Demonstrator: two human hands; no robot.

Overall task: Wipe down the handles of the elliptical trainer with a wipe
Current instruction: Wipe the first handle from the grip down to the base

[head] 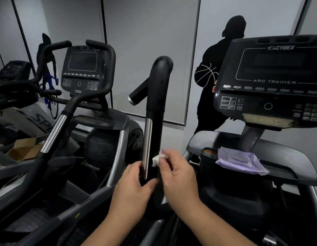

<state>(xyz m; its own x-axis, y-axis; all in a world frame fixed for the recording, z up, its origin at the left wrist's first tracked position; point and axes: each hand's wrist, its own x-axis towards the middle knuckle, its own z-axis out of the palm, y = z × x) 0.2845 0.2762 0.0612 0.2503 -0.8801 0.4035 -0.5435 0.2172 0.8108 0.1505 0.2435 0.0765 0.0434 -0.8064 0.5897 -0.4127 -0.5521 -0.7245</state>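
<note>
A tall black handle (156, 96) of the elliptical trainer rises in the middle of the view, with a metal strip down its left side and a short side grip (138, 93) branching left. My left hand (134, 185) grips the handle low down, fingers wrapped around it. My right hand (179, 173) pinches a small crumpled white wipe (157, 159) against the handle's right side, just above my left hand. The right hand is slightly blurred.
A purple wipe packet (241, 161) lies on the tray below the Cybex Arc Trainer console (271, 77) at right. A second trainer with console (81, 68) and curved handles stands at left. Cardboard boxes (24, 150) sit far left. The wall behind bears a black figure decal (216, 68).
</note>
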